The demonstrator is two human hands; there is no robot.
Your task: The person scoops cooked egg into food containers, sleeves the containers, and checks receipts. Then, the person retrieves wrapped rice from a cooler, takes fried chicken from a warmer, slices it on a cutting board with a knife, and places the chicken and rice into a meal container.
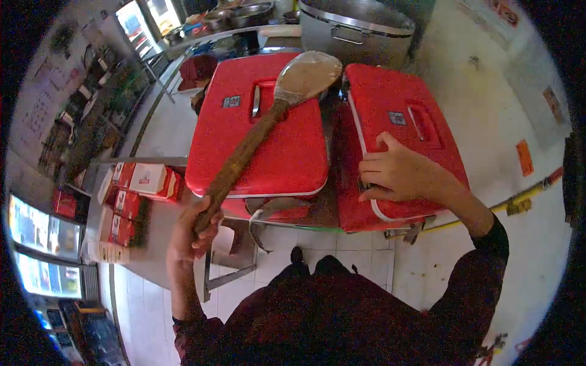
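My left hand (190, 229) is wrapped round the lower end of the long wooden handle of a big cooking spoon (253, 137). Its broad, pale bowl points up and away, over the far right part of a red cooler box (262, 152) whose lid is down. To the right stands a second red cooler box (354, 195). At the left edge of its lid (403, 122), my right hand (406, 171) has its fingers bent over the white rim. What the fingertips press on underneath is partly hidden.
A large metal pot (360, 43) stands behind the coolers, with metal bowls (250, 13) on a counter further back. Several red and white cartons (149, 180) sit on the table at left. A grey strap (271, 210) hangs at the left cooler's front. White wall lies right.
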